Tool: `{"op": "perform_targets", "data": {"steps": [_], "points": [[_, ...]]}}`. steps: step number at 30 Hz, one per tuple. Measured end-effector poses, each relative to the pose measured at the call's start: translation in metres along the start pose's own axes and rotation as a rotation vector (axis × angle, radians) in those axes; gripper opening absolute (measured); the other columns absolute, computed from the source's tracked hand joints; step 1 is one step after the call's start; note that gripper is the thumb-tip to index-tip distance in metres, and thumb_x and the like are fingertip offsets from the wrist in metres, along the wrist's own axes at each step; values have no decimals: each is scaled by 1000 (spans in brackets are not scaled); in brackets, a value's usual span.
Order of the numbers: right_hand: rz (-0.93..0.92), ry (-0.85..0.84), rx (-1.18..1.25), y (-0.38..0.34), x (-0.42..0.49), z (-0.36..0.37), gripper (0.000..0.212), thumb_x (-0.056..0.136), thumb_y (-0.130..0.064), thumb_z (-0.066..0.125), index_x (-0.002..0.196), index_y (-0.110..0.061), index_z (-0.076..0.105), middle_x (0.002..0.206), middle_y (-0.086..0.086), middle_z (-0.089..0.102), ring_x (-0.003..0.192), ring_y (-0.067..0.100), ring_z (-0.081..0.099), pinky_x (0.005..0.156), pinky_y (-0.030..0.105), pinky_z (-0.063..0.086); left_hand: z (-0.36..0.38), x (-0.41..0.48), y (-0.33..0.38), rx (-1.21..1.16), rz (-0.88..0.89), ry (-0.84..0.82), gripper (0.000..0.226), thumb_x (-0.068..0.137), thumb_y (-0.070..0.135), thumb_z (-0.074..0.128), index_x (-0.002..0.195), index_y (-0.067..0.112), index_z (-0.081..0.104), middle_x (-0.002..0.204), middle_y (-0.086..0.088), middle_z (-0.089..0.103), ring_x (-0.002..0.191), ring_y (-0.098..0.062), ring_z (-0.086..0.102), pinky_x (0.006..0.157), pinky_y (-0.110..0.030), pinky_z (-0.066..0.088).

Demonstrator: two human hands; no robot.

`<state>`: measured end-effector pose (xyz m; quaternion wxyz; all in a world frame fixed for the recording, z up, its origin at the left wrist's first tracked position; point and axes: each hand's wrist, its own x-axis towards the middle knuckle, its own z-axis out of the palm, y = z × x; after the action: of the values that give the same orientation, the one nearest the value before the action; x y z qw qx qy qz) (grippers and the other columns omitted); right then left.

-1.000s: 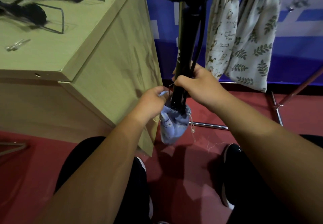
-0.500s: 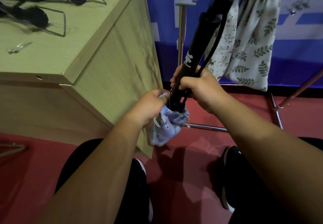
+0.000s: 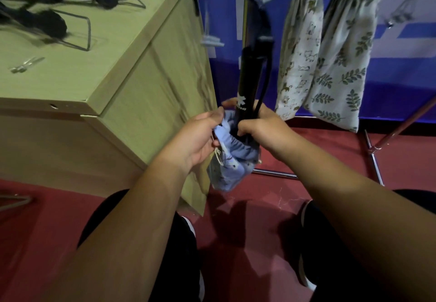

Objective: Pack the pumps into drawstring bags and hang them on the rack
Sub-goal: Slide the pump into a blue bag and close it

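A black pump (image 3: 248, 82) stands upright with its lower end inside a small light-blue drawstring bag (image 3: 232, 163). My right hand (image 3: 262, 129) grips the pump's barrel and hose just above the bag's mouth. My left hand (image 3: 197, 140) pinches the bag's rim and drawstring on the left side. Two filled printed cream bags (image 3: 302, 49) (image 3: 342, 63) hang from the rack (image 3: 375, 157) at the back right. More black pumps (image 3: 42, 18) lie on the wooden table (image 3: 99, 61) at upper left.
The table's corner and side panel stand close to the left of my hands. The rack's metal floor bars cross the red floor to the right. My knees and shoes are below. A wire hanger (image 3: 14, 201) lies at the left edge.
The pump has swung from tilted right back to near upright. The bag has been drawn a little higher around its lower end. Both hands keep their holds.
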<state>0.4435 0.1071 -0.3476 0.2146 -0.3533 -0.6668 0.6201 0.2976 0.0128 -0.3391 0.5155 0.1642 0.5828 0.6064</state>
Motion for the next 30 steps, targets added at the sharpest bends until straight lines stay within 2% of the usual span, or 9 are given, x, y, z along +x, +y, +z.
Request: {"op": "perform_targets", "data": {"steps": [5, 8, 13, 15, 17, 19, 20, 23, 30], "points": [[1, -123, -325, -7, -3, 2, 74, 82, -16, 58, 146, -51, 51, 129, 12, 57, 94, 25, 71, 66, 31, 54, -2, 3, 2, -50, 67, 32, 23, 108, 8, 52, 89, 10, 65, 56, -1, 60, 42, -9, 51, 37, -18, 32], [100, -183, -545, -2, -6, 4, 62, 96, -19, 57, 151, -49, 47, 120, 17, 66, 86, 27, 70, 60, 29, 47, -1, 0, -3, -3, -3, 91, 19, 107, 3, 50, 109, 1, 70, 81, -14, 74, 66, -21, 71, 58, -28, 59], [260, -230, -623, -3, -12, 5, 77, 100, -20, 59, 164, -51, 30, 131, 12, 68, 98, 27, 71, 65, 33, 59, 0, 7, -13, 16, -38, 76, 32, 109, 6, 50, 132, -11, 64, 128, -34, 69, 111, -43, 71, 89, -47, 61], [320, -217, -591, -2, -13, 6, 78, 100, -22, 59, 163, -54, 27, 131, 12, 68, 100, 31, 74, 70, 46, 68, -1, 6, -11, 13, -33, 62, 33, 109, 7, 49, 133, -11, 63, 129, -35, 67, 105, -40, 71, 80, -42, 62], [381, -179, -557, 1, -11, 5, 67, 99, -26, 62, 161, -37, 37, 123, 15, 72, 95, 34, 77, 72, 53, 69, -2, 4, -8, 3, -28, 69, 33, 110, 8, 49, 132, -13, 62, 117, -34, 71, 82, -31, 74, 57, -31, 59], [420, -123, -537, 2, -9, 3, 41, 98, -28, 67, 129, -2, 64, 113, 23, 77, 90, 38, 80, 75, 56, 69, -5, 8, -6, 19, -8, 109, 32, 111, 11, 49, 128, -13, 62, 92, -25, 65, 57, -19, 61, 44, -25, 41], [431, -95, -533, 2, -9, 3, 36, 98, -30, 70, 109, 4, 71, 106, 26, 78, 88, 40, 80, 78, 57, 68, -6, 10, -6, 32, 5, 129, 29, 111, 13, 50, 123, -9, 65, 82, -19, 61, 51, -16, 53, 42, -24, 34], [425, -66, -524, 2, -7, 2, 44, 99, -38, 76, 89, 5, 74, 83, 22, 76, 87, 41, 80, 81, 54, 68, -11, 13, -5, 28, 17, 150, 25, 112, 14, 49, 100, 4, 69, 74, -10, 59, 52, -16, 48, 43, -26, 30], [390, -90, -390, 9, -4, -2, 23, 103, -19, 72, 86, -3, 73, 70, 13, 76, 53, 21, 72, 68, 42, 67, -13, 9, 2, 54, 36, 159, 23, 111, 12, 50, 100, 4, 68, 70, -7, 59, 48, -13, 48, 39, -22, 31]]}}
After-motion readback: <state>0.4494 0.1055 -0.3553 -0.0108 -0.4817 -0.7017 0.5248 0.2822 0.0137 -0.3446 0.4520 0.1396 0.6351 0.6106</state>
